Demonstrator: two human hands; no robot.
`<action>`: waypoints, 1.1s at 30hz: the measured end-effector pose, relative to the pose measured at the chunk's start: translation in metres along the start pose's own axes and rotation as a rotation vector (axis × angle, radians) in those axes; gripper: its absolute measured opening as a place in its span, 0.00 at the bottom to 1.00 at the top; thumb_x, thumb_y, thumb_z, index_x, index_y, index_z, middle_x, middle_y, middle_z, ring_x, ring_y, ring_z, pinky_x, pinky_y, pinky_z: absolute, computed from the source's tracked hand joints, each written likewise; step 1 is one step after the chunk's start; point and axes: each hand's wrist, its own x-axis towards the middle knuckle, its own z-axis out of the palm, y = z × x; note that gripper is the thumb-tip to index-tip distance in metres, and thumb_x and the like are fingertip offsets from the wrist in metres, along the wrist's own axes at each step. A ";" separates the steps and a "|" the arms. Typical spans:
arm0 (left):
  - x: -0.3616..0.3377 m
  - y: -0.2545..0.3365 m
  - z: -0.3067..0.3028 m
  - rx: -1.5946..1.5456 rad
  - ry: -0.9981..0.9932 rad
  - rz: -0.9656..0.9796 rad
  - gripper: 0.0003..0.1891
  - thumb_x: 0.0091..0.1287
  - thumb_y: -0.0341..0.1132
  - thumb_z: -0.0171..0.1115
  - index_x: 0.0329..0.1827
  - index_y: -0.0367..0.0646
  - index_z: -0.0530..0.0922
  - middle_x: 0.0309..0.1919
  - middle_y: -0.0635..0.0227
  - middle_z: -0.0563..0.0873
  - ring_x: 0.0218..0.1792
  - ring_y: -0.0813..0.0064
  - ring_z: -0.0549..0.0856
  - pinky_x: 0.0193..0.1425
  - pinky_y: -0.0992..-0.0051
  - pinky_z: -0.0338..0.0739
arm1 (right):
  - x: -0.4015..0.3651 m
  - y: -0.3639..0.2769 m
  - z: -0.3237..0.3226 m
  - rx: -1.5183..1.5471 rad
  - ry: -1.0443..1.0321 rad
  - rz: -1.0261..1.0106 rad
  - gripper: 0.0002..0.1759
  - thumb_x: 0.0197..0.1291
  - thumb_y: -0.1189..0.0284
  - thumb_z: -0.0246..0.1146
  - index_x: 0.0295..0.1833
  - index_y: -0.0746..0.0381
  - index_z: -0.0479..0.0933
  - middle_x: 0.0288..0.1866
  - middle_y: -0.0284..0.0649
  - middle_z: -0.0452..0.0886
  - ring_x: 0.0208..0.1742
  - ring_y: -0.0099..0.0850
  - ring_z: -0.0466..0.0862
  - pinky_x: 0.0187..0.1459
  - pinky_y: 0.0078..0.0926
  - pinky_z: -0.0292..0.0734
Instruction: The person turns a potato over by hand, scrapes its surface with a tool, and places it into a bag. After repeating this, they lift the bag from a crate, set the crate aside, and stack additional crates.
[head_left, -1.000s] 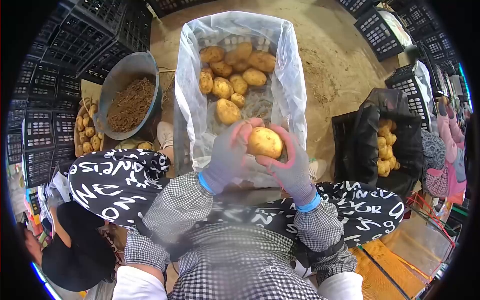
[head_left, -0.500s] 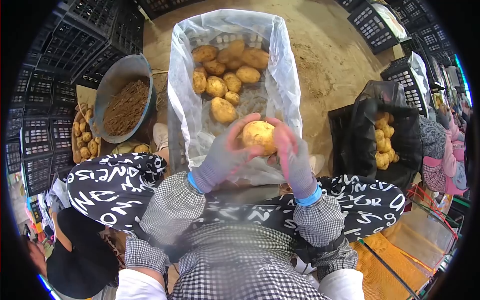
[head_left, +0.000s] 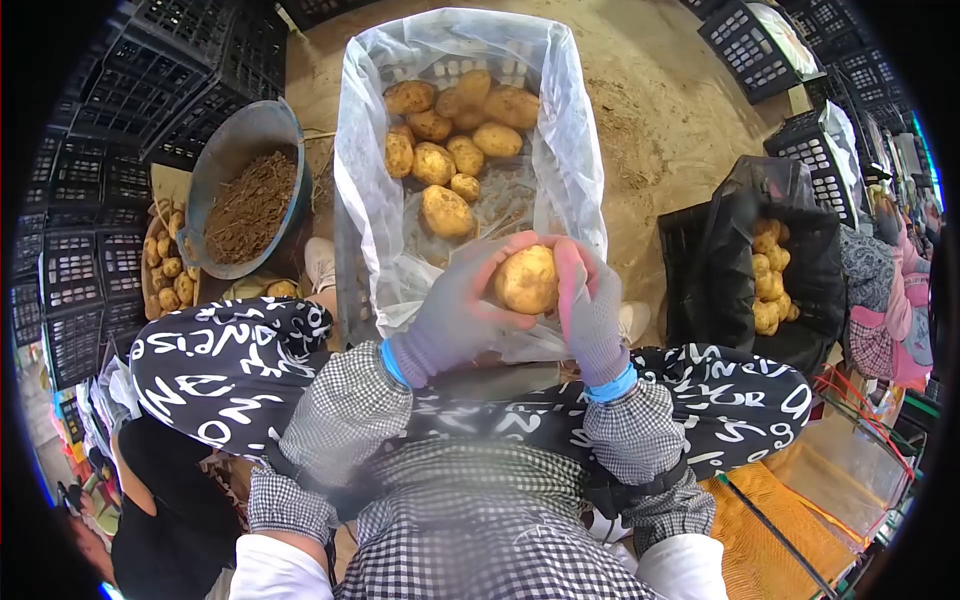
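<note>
Between both gloved hands I hold a yellow potato (head_left: 526,280), patched with brown soil. My left hand (head_left: 462,305) is closed around its left side, fingers along the top and thumb below. My right hand (head_left: 588,305) presses against its right side with the fingers curled over. Both hands are over the near end of a crate lined with a clear plastic bag (head_left: 362,190). Several potatoes (head_left: 446,212) lie in the far half of that lined crate, some smeared with dirt.
A blue-grey tub (head_left: 205,190) holding loose soil stands left, beside a basket of potatoes (head_left: 165,270). Black crates (head_left: 75,260) are stacked further left. On the right, a black-lined crate (head_left: 700,290) holds more potatoes. Other people sit at both edges; orange netting (head_left: 770,530) lies lower right.
The potato has turned in my hands and shifted slightly right and down. My right fingers have moved closer over its right side. The potatoes in the lined crate are unchanged.
</note>
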 end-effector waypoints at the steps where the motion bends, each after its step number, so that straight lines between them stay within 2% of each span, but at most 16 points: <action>1: 0.001 0.002 0.000 0.039 -0.001 0.006 0.42 0.47 0.32 0.78 0.69 0.43 0.69 0.63 0.60 0.75 0.65 0.63 0.73 0.71 0.67 0.66 | 0.001 -0.003 -0.001 -0.057 0.013 -0.054 0.20 0.72 0.63 0.54 0.57 0.69 0.75 0.45 0.40 0.81 0.47 0.26 0.80 0.51 0.23 0.77; 3: 0.001 0.003 0.002 0.097 0.014 0.021 0.42 0.47 0.32 0.78 0.69 0.44 0.69 0.62 0.60 0.75 0.65 0.62 0.73 0.71 0.67 0.66 | 0.004 -0.017 -0.004 0.018 0.003 0.020 0.20 0.72 0.62 0.54 0.56 0.69 0.76 0.44 0.39 0.81 0.44 0.25 0.81 0.46 0.22 0.78; 5: -0.001 0.002 0.004 0.104 0.023 0.021 0.42 0.47 0.30 0.78 0.69 0.44 0.69 0.62 0.61 0.75 0.65 0.62 0.73 0.71 0.67 0.66 | 0.005 -0.034 -0.007 0.287 -0.039 0.288 0.22 0.72 0.60 0.54 0.55 0.69 0.77 0.42 0.38 0.81 0.40 0.23 0.81 0.39 0.20 0.79; 6: -0.004 0.002 0.004 0.091 0.021 0.013 0.41 0.47 0.29 0.77 0.69 0.44 0.69 0.62 0.61 0.75 0.66 0.62 0.73 0.71 0.67 0.66 | 0.004 -0.026 -0.008 0.316 -0.037 0.366 0.23 0.72 0.59 0.55 0.55 0.69 0.77 0.42 0.38 0.82 0.39 0.21 0.81 0.37 0.19 0.78; 8: -0.004 0.005 0.003 -0.008 0.000 -0.009 0.42 0.48 0.27 0.76 0.70 0.43 0.67 0.62 0.61 0.75 0.66 0.65 0.72 0.71 0.68 0.66 | 0.005 -0.002 -0.012 0.373 -0.023 0.513 0.25 0.71 0.56 0.56 0.57 0.69 0.76 0.42 0.37 0.82 0.35 0.19 0.81 0.31 0.17 0.77; 11: 0.001 0.007 0.005 -0.205 0.035 -0.019 0.43 0.49 0.23 0.74 0.72 0.42 0.64 0.62 0.61 0.74 0.65 0.70 0.72 0.71 0.70 0.66 | 0.008 -0.001 -0.022 0.585 -0.065 0.609 0.29 0.70 0.53 0.57 0.61 0.69 0.73 0.40 0.35 0.82 0.30 0.16 0.79 0.26 0.13 0.73; 14: 0.001 0.001 0.004 -0.278 0.064 0.087 0.43 0.52 0.22 0.71 0.73 0.40 0.60 0.62 0.62 0.73 0.64 0.73 0.73 0.70 0.73 0.67 | 0.006 -0.005 -0.020 0.648 -0.215 0.590 0.29 0.68 0.58 0.61 0.65 0.69 0.70 0.46 0.37 0.81 0.38 0.19 0.81 0.35 0.15 0.77; 17: -0.001 0.019 0.000 -0.109 0.038 0.031 0.41 0.57 0.23 0.70 0.74 0.39 0.59 0.63 0.62 0.72 0.65 0.73 0.72 0.70 0.72 0.67 | 0.006 -0.002 -0.016 0.372 -0.121 0.059 0.29 0.64 0.65 0.66 0.66 0.68 0.69 0.57 0.41 0.78 0.54 0.25 0.80 0.53 0.21 0.76; 20: 0.002 0.034 -0.005 -0.335 -0.050 -0.114 0.40 0.61 0.27 0.69 0.75 0.39 0.58 0.65 0.61 0.70 0.68 0.73 0.69 0.73 0.71 0.63 | 0.007 0.005 -0.024 0.295 -0.176 -0.082 0.32 0.61 0.71 0.68 0.68 0.68 0.68 0.66 0.44 0.71 0.67 0.29 0.71 0.68 0.27 0.64; 23: 0.000 0.039 -0.011 -0.535 -0.086 -0.126 0.39 0.62 0.27 0.69 0.76 0.38 0.58 0.67 0.61 0.68 0.70 0.72 0.66 0.75 0.70 0.60 | 0.008 -0.008 -0.034 0.460 -0.165 0.080 0.35 0.61 0.71 0.68 0.71 0.68 0.64 0.68 0.43 0.69 0.69 0.31 0.69 0.70 0.28 0.61; 26: 0.001 0.024 -0.008 -0.409 -0.069 0.036 0.39 0.61 0.26 0.69 0.75 0.38 0.60 0.69 0.62 0.67 0.71 0.71 0.66 0.76 0.70 0.59 | 0.008 -0.012 -0.041 0.744 -0.219 0.149 0.38 0.60 0.71 0.68 0.73 0.67 0.61 0.69 0.41 0.69 0.69 0.31 0.69 0.70 0.28 0.61; 28: 0.002 0.025 -0.008 -0.373 -0.087 0.074 0.40 0.61 0.26 0.69 0.75 0.38 0.59 0.70 0.62 0.66 0.71 0.72 0.66 0.76 0.70 0.59 | 0.007 -0.025 -0.037 0.922 -0.212 0.256 0.39 0.59 0.71 0.69 0.73 0.67 0.61 0.69 0.40 0.69 0.68 0.30 0.70 0.69 0.27 0.63; 29: 0.002 0.027 -0.009 -0.354 -0.099 0.091 0.40 0.61 0.25 0.69 0.76 0.37 0.58 0.70 0.62 0.65 0.71 0.72 0.65 0.76 0.69 0.59 | 0.006 -0.028 -0.037 0.938 -0.212 0.289 0.40 0.58 0.71 0.70 0.73 0.66 0.61 0.68 0.39 0.69 0.67 0.29 0.70 0.68 0.26 0.64; 32: -0.002 0.042 -0.006 -0.526 -0.123 -0.046 0.42 0.60 0.27 0.69 0.76 0.37 0.56 0.71 0.62 0.65 0.71 0.71 0.65 0.75 0.68 0.59 | 0.009 -0.030 -0.039 0.839 -0.224 0.344 0.40 0.57 0.71 0.71 0.73 0.66 0.62 0.67 0.38 0.69 0.66 0.27 0.71 0.63 0.24 0.70; 33: -0.002 0.040 -0.006 -0.554 -0.131 -0.057 0.42 0.60 0.27 0.69 0.76 0.37 0.55 0.71 0.62 0.65 0.71 0.70 0.66 0.75 0.68 0.60 | 0.010 -0.028 -0.038 0.821 -0.229 0.301 0.40 0.57 0.70 0.71 0.73 0.66 0.62 0.66 0.38 0.70 0.64 0.26 0.72 0.60 0.22 0.71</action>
